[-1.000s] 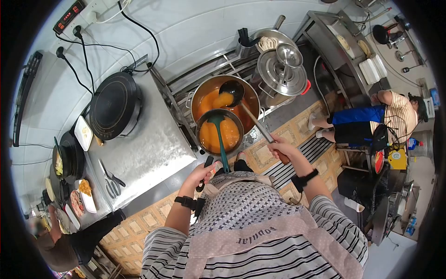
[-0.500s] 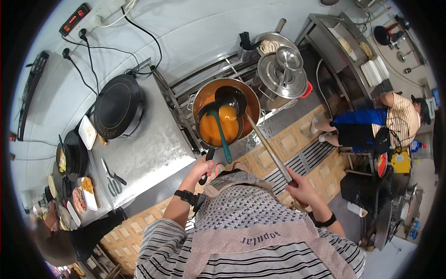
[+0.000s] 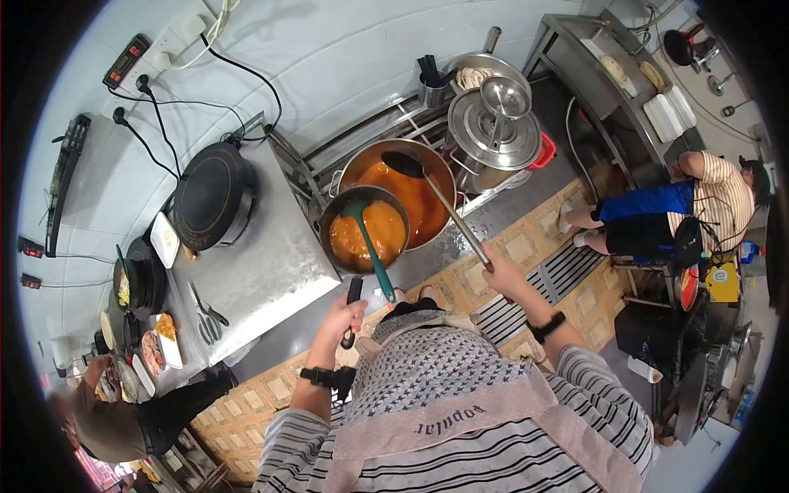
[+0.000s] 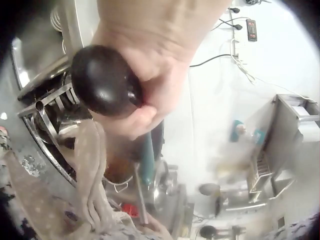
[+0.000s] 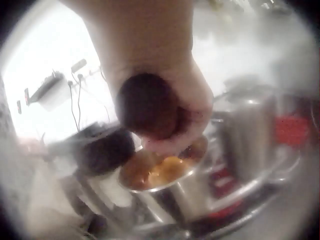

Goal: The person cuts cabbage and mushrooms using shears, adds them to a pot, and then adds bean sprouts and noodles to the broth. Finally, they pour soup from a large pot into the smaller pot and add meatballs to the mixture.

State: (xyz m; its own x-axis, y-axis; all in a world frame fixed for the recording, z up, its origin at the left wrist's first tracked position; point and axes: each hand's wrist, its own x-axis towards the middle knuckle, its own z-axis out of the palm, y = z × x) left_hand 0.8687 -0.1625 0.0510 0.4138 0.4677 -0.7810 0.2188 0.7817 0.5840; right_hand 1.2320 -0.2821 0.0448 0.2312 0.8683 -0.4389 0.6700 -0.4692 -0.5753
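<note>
My left hand (image 3: 341,319) grips the black handle of a dark saucepan (image 3: 329,218), which overlaps the near left rim of a large steel pot (image 3: 370,154). Orange soup (image 3: 366,234) fills much of the saucepan, and a green spoon or spatula (image 3: 371,245) leans in it, its handle over the near rim. My right hand (image 3: 504,278) holds a long-handled ladle (image 3: 452,212). The ladle's dark bowl is at the far side of the pot, over orange broth. Each wrist view shows a rounded handle end (image 4: 105,81) sticking out of the fist.
A lidded steel pot (image 3: 493,131) stands to the right, with a strainer on its lid. At left, a steel counter (image 3: 288,246) holds a round black griddle (image 3: 214,195), scissors (image 3: 207,324) and food trays. One person (image 3: 707,197) is at right, another (image 3: 115,419) at lower left.
The ladle bowl went from the pot to the saucepan, then back to the pot's far side. The saucepan has shifted left with my left hand. My right hand drew back, then moved forward again.
</note>
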